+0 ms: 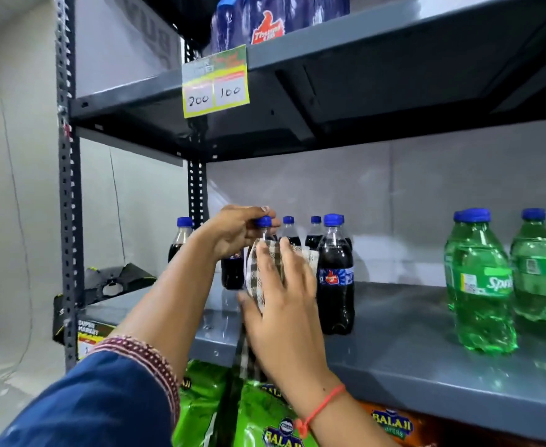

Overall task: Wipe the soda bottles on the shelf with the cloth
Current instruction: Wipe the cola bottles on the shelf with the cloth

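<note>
Several dark cola bottles with blue caps stand on the grey metal shelf [410,343]. My left hand [236,230] grips the blue cap of one cola bottle [263,221] from above. My right hand [281,304] presses a white checked cloth [260,269] flat against that bottle's body, hiding most of it. Another cola bottle [334,275] stands just right of the cloth, near the shelf's front. Two green Sprite bottles [481,285] stand further right. More cola bottles [315,232] are behind.
An upper shelf [362,50] carries a wrapped pack of cola and a yellow price tag [216,80]. Green and orange snack bags [265,424] fill the level below. A perforated upright post [70,188] stands at the left. A dark box [116,280] lies at the shelf's left end.
</note>
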